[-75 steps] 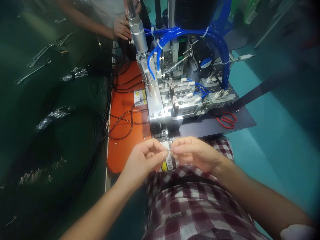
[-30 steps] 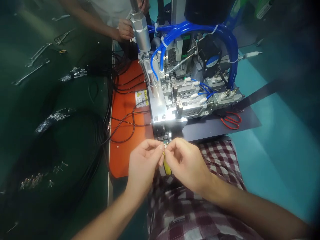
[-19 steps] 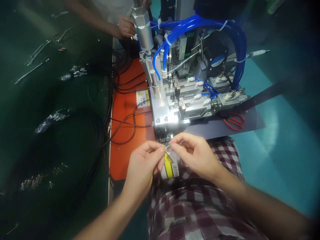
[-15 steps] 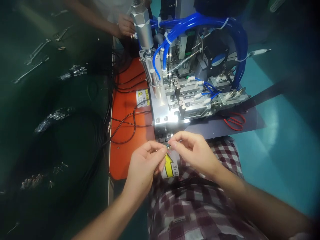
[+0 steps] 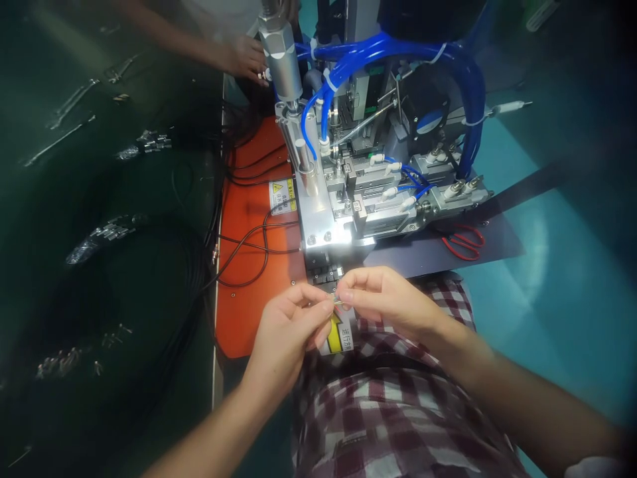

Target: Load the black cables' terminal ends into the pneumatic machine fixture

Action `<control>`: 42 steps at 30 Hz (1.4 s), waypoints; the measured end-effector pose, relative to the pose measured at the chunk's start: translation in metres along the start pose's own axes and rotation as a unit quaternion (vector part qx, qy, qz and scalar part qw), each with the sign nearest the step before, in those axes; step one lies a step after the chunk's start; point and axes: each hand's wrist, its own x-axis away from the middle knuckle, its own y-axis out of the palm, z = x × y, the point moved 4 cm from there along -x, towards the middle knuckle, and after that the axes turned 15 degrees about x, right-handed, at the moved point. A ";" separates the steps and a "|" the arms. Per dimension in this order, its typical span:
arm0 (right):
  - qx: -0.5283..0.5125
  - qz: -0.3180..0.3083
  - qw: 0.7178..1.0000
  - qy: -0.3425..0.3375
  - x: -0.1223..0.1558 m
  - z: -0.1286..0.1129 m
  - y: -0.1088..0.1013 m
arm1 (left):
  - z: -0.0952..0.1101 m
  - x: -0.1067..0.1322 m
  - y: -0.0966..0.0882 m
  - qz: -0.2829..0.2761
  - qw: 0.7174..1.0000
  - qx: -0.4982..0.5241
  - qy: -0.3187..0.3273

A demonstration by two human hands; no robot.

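Observation:
Just in front of a metal machine (image 5: pixel 328 219) with blue air hoses, my two hands meet fingertip to fingertip. My left hand (image 5: pixel 293 318) is closed in a pinch on one end of a small, thin metal piece (image 5: pixel 337 301). The fingers of my right hand (image 5: pixel 381 295) pinch at its other end. The piece is mostly covered by the fingertips, so its kind cannot be made out. Below the hands a label with a yellow arrow (image 5: pixel 335 337) shows on the machine's near end.
Red-handled scissors or pliers (image 5: pixel 464 242) lie on the dark plate at right. Black cables (image 5: pixel 259 249) cross the orange base plate (image 5: pixel 239 325). On the dark table at left are bagged metal parts (image 5: pixel 102 239), loose screws (image 5: pixel 60 362) and wrenches (image 5: pixel 74 103). Another person's hand (image 5: pixel 249 58) rests beside the machine.
My right hand has turned slightly and its fingers have shifted on the small metal piece. My left hand keeps nearly the same place. The view has moved slightly.

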 end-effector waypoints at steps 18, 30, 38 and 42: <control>0.067 -0.077 0.995 0.009 0.000 -0.012 -0.004 | -0.002 0.000 0.001 -0.054 0.998 -0.014 -0.044; 0.272 0.031 0.960 -0.065 0.010 -0.025 -0.011 | -0.003 0.001 -0.001 -0.019 0.998 -0.061 0.019; 0.185 0.055 0.981 -0.016 0.008 -0.012 -0.012 | -0.002 0.001 -0.001 -0.016 0.997 -0.065 0.027; 0.182 0.034 0.983 -0.001 0.008 -0.015 -0.009 | -0.003 0.001 -0.001 -0.017 0.997 -0.071 0.027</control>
